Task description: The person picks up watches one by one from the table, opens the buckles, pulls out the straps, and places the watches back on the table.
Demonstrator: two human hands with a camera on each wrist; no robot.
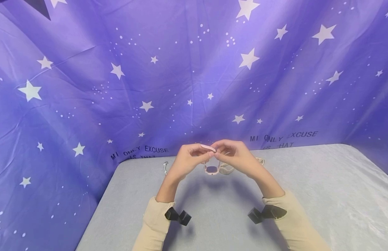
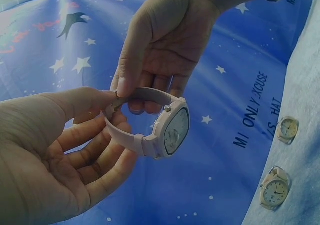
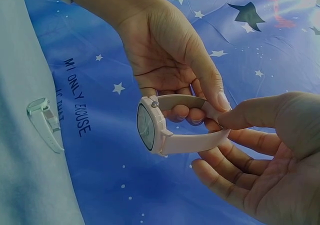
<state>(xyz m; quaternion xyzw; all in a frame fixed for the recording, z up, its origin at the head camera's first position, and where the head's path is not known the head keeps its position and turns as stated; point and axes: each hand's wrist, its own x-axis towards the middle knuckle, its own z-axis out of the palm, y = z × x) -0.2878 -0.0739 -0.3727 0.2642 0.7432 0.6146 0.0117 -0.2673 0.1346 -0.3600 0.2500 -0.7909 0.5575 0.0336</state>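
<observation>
Left hand (image 1: pixel 186 161) and right hand (image 1: pixel 239 156) pinch a pink squarish watch (image 3: pixel 187 143), dial (image 2: pixel 177 131) below grip; behind, purple starry cloth (image 1: pixel 178 80) reads "ONLY EXCUSE".

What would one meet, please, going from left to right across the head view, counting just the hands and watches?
Pale wristwatch, left hand, pink wristwatch, right hand.

1 pink watch (image 2: pixel 173 131) | squarish face (image 3: pixel 146 126) | strap (image 3: pixel 187 143) looped | held aloft
</observation>
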